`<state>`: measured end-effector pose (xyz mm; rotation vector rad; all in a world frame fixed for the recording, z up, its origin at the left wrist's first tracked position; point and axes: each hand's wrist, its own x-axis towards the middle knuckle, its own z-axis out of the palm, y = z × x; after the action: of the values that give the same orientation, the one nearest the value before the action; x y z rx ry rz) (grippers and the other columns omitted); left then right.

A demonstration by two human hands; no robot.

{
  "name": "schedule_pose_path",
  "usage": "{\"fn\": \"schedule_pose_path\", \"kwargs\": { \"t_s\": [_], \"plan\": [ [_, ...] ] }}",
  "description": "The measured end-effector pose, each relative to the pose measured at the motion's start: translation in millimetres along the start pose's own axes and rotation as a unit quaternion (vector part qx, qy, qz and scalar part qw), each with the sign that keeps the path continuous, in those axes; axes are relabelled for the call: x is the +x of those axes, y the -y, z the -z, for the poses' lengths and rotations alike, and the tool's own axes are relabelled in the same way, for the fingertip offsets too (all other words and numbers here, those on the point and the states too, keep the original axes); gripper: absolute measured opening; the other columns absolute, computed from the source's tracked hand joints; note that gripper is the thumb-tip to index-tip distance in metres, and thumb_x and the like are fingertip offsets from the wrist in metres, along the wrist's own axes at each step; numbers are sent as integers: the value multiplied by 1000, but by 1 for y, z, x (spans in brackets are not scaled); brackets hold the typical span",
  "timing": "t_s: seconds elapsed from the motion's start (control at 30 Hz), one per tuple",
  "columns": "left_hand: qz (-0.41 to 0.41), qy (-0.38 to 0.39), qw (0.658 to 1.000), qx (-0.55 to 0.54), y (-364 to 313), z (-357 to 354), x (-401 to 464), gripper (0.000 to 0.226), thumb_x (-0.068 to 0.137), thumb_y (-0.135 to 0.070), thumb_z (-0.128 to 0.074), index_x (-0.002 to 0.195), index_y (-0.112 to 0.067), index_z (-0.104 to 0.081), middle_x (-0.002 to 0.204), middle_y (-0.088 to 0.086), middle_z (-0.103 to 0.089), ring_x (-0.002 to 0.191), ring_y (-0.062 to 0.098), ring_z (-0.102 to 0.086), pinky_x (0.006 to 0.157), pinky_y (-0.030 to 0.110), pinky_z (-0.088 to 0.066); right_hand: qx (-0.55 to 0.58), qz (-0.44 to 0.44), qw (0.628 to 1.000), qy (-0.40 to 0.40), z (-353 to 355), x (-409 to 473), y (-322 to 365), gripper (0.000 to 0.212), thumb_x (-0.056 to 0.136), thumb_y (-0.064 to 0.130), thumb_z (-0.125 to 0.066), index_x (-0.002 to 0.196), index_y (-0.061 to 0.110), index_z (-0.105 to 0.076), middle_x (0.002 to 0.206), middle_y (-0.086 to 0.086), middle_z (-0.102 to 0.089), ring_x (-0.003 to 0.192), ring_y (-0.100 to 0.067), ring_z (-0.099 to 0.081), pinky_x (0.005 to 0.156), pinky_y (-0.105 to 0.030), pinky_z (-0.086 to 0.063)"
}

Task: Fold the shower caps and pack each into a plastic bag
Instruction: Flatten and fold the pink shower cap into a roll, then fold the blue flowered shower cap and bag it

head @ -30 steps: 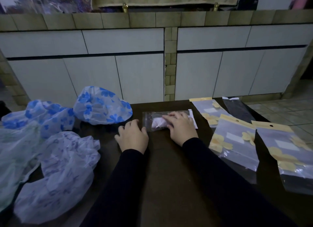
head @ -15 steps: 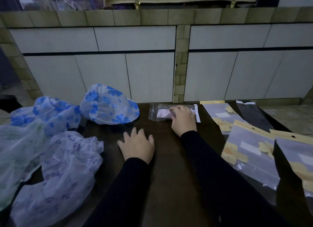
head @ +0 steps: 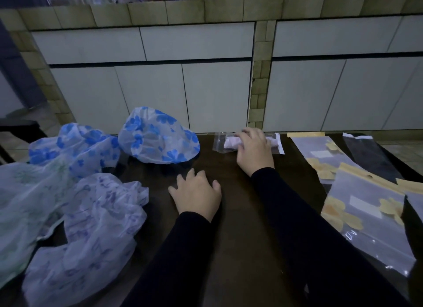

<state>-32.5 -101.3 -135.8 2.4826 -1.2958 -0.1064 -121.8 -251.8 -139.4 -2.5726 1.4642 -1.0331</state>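
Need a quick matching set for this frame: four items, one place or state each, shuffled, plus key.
Items:
1. right hand
2. left hand
3. blue-flowered cap
4. yellow-flowered bag

States:
A. flat on bare table, holding nothing
B. lying empty at the right
C. pressing on the small packed bag
D. unfolded, puffed up, left of the packed bag

Pairs: 1-C, 2-A, 3-D, 4-B

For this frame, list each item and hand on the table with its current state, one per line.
Packed bag: flat at the table's far edge, pinkish folded cap inside, under right hand.
Right hand: pressing on the packed bag.
Left hand: empty, palm down on table.
Blue-flower cap: unfolded, puffed.
Second blue-flower cap: unfolded, crumpled.
Pale purple cap: unfolded, crumpled.
Yellow-flower bags: lying flat, apparently empty.
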Motion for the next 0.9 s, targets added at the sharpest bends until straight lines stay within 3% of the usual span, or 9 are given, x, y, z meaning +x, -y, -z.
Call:
{"fn": "schedule_pose_path", "kwargs": {
  "t_s": [0.13, 0.27, 0.4, 0.53, 0.7, 0.9],
  "plan": [
    [24, -80, 994, -75, 3, 3, 6, 55, 89, -47, -51, 139, -27, -42, 143, 0, -42, 130, 25, -36, 104, 51, -31, 88, 109, 990, -18, -4, -4, 32, 33, 89, 19, -57, 121, 19, -61, 122, -2, -56, 117, -18, -46, 100, -34, -38],
    [89, -189, 966, -150, 7, 5, 20, 59, 84, -38, -57, 139, -28, -38, 149, 9, -23, 132, 31, -23, 100, 49, -29, 148, 162, 974, 65, -19, -4, 56, 44, 84, 24, -63, 127, 21, -57, 123, 0, -52, 117, -17, -44, 101, -33, -40],
    [149, -190, 953, -184, 14, 2, 38, 68, 83, -27, -59, 144, -27, -29, 157, 14, 3, 141, 35, -5, 106, 54, -20, 123, 159, 969, 145, -31, 0, 63, 56, 87, 32, -62, 140, 26, -44, 138, 2, -45, 128, -17, -38, 107, -34, -35],
    [210, -183, 933, -230, 15, 6, 48, 71, 84, -29, -61, 145, -32, -24, 156, 16, 18, 142, 37, 2, 111, 58, -9, 100, 161, 965, 181, -37, 3, 68, 55, 92, 34, -57, 144, 25, -40, 143, 3, -46, 130, -18, -39, 109, -36, -34],
    [210, -167, 936, -226, 17, 4, 54, 72, 86, -30, -56, 149, -22, -23, 156, 13, -7, 141, 33, -6, 111, 55, -11, 103, 146, 965, 190, -36, 3, 68, 52, 93, 38, -55, 142, 27, -42, 132, 0, -57, 121, -19, -50, 103, -37, -40],
    [88, -280, 910, -294, 6, 18, 42, 70, 84, -8, -55, 148, -16, -29, 147, 9, -27, 133, 27, -31, 108, 43, -29, 114, 158, 966, 171, -28, -2, 65, 51, 90, 28, -58, 139, 28, -46, 119, 3, -61, 111, -17, -52, 99, -36, -41]
  ]
}}
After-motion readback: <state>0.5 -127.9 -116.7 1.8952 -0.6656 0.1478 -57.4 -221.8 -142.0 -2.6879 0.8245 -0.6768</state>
